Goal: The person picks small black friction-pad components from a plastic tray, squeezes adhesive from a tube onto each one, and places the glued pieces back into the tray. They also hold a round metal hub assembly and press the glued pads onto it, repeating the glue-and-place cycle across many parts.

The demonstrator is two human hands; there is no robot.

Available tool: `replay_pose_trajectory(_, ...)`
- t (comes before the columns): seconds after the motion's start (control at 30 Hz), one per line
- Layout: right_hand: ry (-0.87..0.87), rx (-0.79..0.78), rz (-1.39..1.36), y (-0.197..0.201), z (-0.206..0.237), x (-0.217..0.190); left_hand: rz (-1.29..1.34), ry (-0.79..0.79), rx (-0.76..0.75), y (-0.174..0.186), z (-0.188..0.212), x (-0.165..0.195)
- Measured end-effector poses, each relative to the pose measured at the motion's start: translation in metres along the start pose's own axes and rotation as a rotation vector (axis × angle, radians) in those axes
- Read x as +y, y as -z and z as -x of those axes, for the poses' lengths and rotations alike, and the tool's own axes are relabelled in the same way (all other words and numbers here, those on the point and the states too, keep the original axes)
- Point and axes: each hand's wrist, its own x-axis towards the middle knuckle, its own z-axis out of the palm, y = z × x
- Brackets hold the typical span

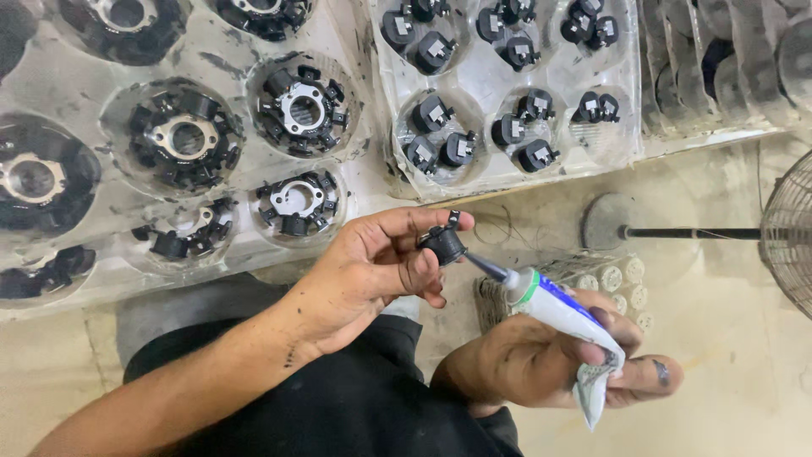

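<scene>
Below the trays, over the person's dark-clothed lap, the left hand (372, 271) pinched a small black plastic part (441, 243) between thumb and fingertips, the fingers closed on it. The right hand (541, 360) was wrapped around a white tube (562, 315) with a green collar and blue print, its crumpled tail sticking out under the palm. The tube's thin grey nozzle (489, 268) touched the black part's lower right side. Both hands were smudged with dark grime.

Higher up, a clear plastic tray (499, 76) held more small black parts in round pockets, two or three to a pocket. To its left, a second clear tray (85, 93) carried larger ring-shaped black assemblies (303, 106) with metal centres. At the right edge stood a wire fan guard (791, 233) on a dark rod above a pale floor.
</scene>
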Motion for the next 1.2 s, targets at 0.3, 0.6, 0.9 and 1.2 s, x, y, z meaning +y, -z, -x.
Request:
replay_pose_trajectory(0.3, 0.182, 0.055, 0.005, 0.001, 0.008, 0.01, 0.077, 0.042, 0.003, 0.005, 0.005, 0.001)
replay_pose_trajectory(0.6, 0.185, 0.012, -0.13, -0.005, 0.015, 0.009, 0.053, 0.043, -0.03, 0.004, 0.009, 0.006)
replay_pose_trajectory(0.9, 0.156, -0.038, -0.137, -0.007, 0.018, 0.003, 0.074, 0.064, -0.02, 0.008, 0.008, 0.006)
replay_pose_trajectory(1.2, 0.142, -0.042, -0.113, -0.001, 0.014, 0.005, 0.114, 0.076, -0.03, 0.013, 0.008, 0.002)
